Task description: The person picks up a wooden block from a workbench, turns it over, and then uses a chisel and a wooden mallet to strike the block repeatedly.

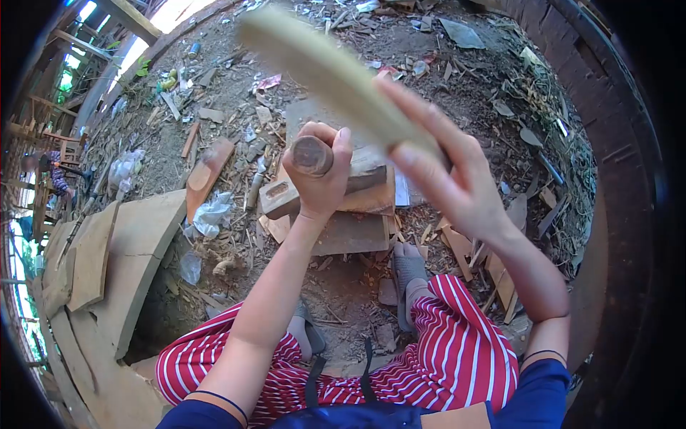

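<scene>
My left hand (321, 179) is closed in a fist around a round wooden tool handle (312, 156), its dark end facing up at me. The lower part of that tool is hidden by the fist. Raised to the right, my right hand (450, 157) grips a long pale wooden club (321, 68), which slants up to the left and is blurred by motion. Under my left hand lies a wooden workpiece (280, 198) with a rectangular slot near its left end. It rests on stacked wood above a low wooden block (350, 236).
Wood scraps, chips and litter cover the dirt ground. A reddish-brown board (209, 175) and a clear plastic bag (211, 214) lie to the left. Large planks (143, 250) lean at the lower left. A dark beam (607, 107) curves along the right.
</scene>
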### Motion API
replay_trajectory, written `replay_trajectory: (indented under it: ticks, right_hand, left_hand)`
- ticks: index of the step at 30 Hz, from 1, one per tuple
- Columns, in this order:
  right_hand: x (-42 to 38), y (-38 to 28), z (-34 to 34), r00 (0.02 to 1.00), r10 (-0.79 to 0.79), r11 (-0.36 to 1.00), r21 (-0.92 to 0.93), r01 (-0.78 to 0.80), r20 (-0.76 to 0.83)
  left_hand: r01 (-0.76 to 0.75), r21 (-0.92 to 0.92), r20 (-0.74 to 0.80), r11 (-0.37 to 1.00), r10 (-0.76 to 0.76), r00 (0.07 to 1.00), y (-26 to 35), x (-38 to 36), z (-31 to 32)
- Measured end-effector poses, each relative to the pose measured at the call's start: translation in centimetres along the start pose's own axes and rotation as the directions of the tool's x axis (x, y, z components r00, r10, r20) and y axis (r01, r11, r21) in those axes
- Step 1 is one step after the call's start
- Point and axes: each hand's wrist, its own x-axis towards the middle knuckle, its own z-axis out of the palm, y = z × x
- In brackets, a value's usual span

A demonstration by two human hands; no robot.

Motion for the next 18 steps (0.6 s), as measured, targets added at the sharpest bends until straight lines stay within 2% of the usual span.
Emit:
replay_trajectory:
  ticks: [1, 2, 3, 5, 6, 8, 10, 12, 14, 18]
  right_hand:
    - [-0.6, 2.0, -0.1, 1.0, 0.01, 1.0, -0.003, -0.01, 0.005]
    - [-1.3, 4.0, -0.6, 0.986, 0.167, 0.978, -0.127, -0.165, 0.01]
    - [-2.1, 5.9, -1.0, 0.949, 0.316, 0.919, -0.245, -0.309, -0.01]
    - [-4.4, 8.6, -0.9, 0.783, 0.61, 0.735, -0.458, -0.5, 0.124]
    - [-5.8, 10.2, -0.4, 0.781, 0.612, 0.735, -0.453, -0.504, 0.124]
    - [-8.4, 12.4, 0.7, 0.834, 0.545, 0.7, -0.596, -0.395, 0.086]
    - [-8.5, 12.2, 0.7, 0.841, 0.538, 0.732, -0.532, -0.426, 0.066]
    - [-7.8, 11.9, 0.4, 0.768, 0.636, 0.726, -0.401, -0.559, 0.08]
    - [-7.7, 12.0, 0.2, 0.748, 0.656, 0.71, -0.421, -0.565, 0.102]
    - [-8.4, 12.4, 0.3, 0.788, 0.607, 0.732, -0.459, -0.504, 0.103]
  left_hand:
    - [-0.013, 0.01, -0.005, 1.0, 0.013, 1.0, 0.1, 0.0, 0.4]
    - [-0.008, 0.009, -0.005, 1.0, 0.008, 1.0, 0.1, -0.4, 0.5]
    - [-0.069, 0.028, 0.02, 0.997, 0.069, 0.997, 0.3, -0.9, 0.5]
    - [-0.168, 0.085, 0.083, 0.982, 0.161, 0.984, 0.5, -2.0, 0.2]
    - [-0.262, 0.115, 0.122, 0.958, 0.248, 0.961, 0.8, -2.4, 0.2]
    - [-0.316, 0.035, 0.132, 0.948, 0.309, 0.942, 1.3, -3.9, 0.8]
    - [-0.426, 0.01, 0.215, 0.905, 0.414, 0.885, 0.2, -5.9, 0.8]
    - [-0.488, 0.104, 0.405, 0.866, 0.412, 0.817, 0.5, -8.2, 0.2]
    - [-0.573, 0.118, 0.491, 0.811, 0.454, 0.744, -0.7, -10.5, -0.2]
    - [-0.573, 0.106, 0.516, 0.812, 0.448, 0.73, -0.2, -9.7, -0.7]
